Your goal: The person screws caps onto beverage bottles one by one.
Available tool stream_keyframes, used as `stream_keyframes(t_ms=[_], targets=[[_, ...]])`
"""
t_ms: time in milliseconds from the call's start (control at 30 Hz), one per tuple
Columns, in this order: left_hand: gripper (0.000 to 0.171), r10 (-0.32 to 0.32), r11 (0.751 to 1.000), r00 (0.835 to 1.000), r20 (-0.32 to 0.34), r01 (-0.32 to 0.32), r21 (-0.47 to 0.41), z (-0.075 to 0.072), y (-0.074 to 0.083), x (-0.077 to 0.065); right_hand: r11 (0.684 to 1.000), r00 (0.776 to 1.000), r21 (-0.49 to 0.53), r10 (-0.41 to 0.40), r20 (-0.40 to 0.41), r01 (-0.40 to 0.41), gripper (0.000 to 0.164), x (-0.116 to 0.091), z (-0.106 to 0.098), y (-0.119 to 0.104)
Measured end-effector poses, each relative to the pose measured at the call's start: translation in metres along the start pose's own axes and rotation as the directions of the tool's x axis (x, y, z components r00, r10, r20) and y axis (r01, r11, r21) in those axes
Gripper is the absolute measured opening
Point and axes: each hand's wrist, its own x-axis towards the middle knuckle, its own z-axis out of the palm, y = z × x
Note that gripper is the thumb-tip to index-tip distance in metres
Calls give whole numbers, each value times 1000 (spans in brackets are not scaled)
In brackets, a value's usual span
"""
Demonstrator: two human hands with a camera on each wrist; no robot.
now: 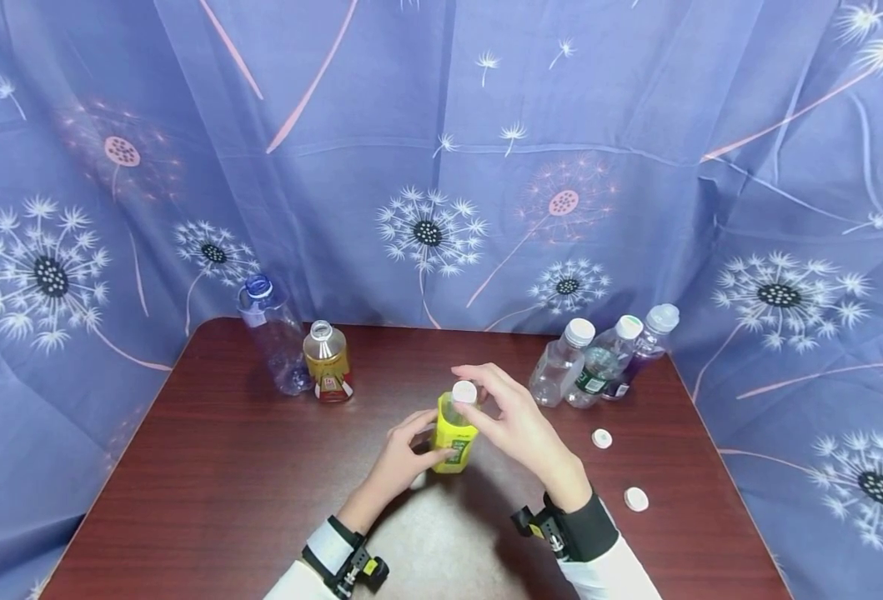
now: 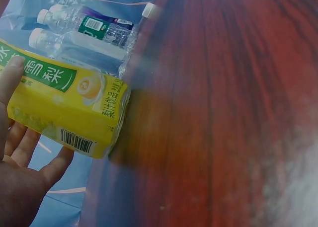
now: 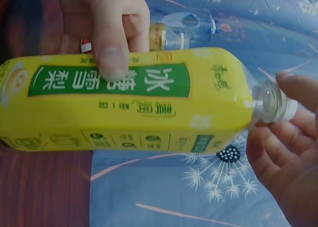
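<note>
A yellow-labelled drink bottle [image 1: 452, 450] with a white cap [image 1: 464, 392] stands upright on the table in the head view. My left hand [image 1: 402, 454] grips its lower body, the thumb across the green panel of the label. At the top, my right hand [image 1: 512, 417] has its thumb and fingers curled round the cap and neck. The right wrist view shows the bottle's clear neck [image 3: 258, 102] between that thumb and the fingers below. In the left wrist view the bottle's base [image 2: 117, 120] is close to the tabletop.
Two uncapped bottles, a large clear one [image 1: 279, 350] and a smaller amber-labelled one [image 1: 328, 367], stand at the back left. Three capped bottles, one clear and unlabelled [image 1: 557, 371], cluster at the back right. Loose white caps [image 1: 602, 438] lie on the right side of the brown table [image 1: 208, 483].
</note>
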Motion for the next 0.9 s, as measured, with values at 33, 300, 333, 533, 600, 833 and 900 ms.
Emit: stream_keyframes(t_ms=[33, 300, 333, 533, 600, 833, 900], targets=[[57, 3, 1000, 1000, -2, -3, -1, 0, 0, 0, 1000, 1000, -7, 3, -1, -3, 46, 0, 0, 0], [56, -5, 1000, 1000, 1, 5, 13, 1, -1, 0, 1000, 1000, 14, 6, 13, -7, 47, -1, -1, -2], [56, -4, 1000, 1000, -2, 4, 13, 1, -1, 0, 1000, 1000, 6, 8, 11, -9, 47, -1, -1, -2], [57, 1, 1000, 1000, 1, -1, 4, 0, -1, 1, 999, 999, -9, 36, 17, -35, 52, -1, -1, -3], [57, -4, 1000, 1000, 3, 4, 4, 0, -1, 1, 1000, 999, -5, 31, 15, -31, 52, -1, 0, -2], [58, -9, 1000, 1000, 9, 9, 20, -1, -2, 0, 1000, 1000, -10, 30, 0, -30, 53, -1, 2, -2], [58, -16, 1000, 1000, 15, 16, 20, -1, -2, 0, 1000, 1000, -8, 30, 3, -30, 54, -2, 1, -3]])
